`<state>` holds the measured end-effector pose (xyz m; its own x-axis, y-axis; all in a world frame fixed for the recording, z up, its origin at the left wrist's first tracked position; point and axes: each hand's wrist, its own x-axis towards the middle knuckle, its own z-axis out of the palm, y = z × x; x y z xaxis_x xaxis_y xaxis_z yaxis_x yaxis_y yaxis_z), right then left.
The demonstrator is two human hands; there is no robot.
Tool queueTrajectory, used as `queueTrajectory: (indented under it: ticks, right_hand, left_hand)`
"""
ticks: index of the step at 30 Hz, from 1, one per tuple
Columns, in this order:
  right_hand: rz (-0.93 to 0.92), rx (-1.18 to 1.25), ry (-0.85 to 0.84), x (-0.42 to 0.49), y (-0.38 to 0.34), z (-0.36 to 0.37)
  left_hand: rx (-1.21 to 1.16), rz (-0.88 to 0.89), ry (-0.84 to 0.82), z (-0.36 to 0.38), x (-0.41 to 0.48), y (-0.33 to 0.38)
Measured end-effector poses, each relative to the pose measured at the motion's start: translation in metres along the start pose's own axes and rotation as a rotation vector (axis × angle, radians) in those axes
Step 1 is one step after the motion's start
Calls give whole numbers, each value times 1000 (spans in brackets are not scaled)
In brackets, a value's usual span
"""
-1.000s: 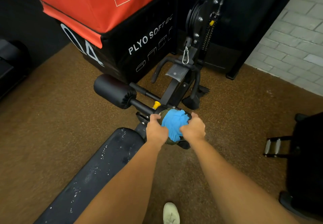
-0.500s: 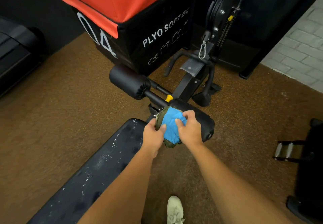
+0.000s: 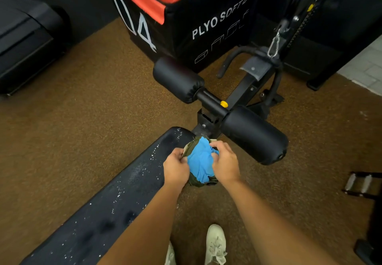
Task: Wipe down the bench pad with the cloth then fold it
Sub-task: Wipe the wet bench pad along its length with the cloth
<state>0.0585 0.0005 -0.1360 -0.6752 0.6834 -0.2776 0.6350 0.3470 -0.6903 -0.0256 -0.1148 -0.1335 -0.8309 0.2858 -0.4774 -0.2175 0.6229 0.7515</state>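
Note:
The black bench pad runs from the lower left up to the middle and is speckled with white droplets. A bunched cloth, blue on top with olive-green edges, hangs in the air just past the pad's right edge. My left hand grips the cloth's left side. My right hand pinches its right side, fingers curled into the blue fabric. Part of the cloth is hidden behind both hands.
Two black foam rollers on a bar with a yellow pin stand beyond the pad. A black and red plyo soft box and a cable machine sit behind. My white shoe is on brown flooring.
Both hands have drawn the cloth back from the foam roller toward the pad's near end. The view has tilted and shifted, so the rollers now show fully.

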Motion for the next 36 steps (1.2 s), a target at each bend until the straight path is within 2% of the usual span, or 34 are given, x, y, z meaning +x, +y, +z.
queueTrajectory:
  ticks: [7, 17, 20, 23, 27, 31, 36]
  right_hand:
    - [49, -40, -25, 7, 12, 42]
    - [55, -148, -72, 33, 23, 83]
    - [9, -281, -21, 37, 27, 94]
    - [-85, -469, 18, 38, 25, 106]
    - [-196, -565, -51, 37, 20, 124]
    - [-164, -642, -191, 35, 29, 143]
    - [-164, -674, -133, 26, 36, 167]
  left_hand:
    - [103, 24, 51, -9, 24, -32]
    - [213, 80, 25, -5, 63, -65]
    - [254, 123, 18, -5, 74, -75]
    - [347, 165, 26, -8, 81, -85]
    - [440, 266, 61, -10, 86, -96]
    - [672, 371, 95, -9, 90, -114]
    - [842, 402, 87, -11, 92, -136]
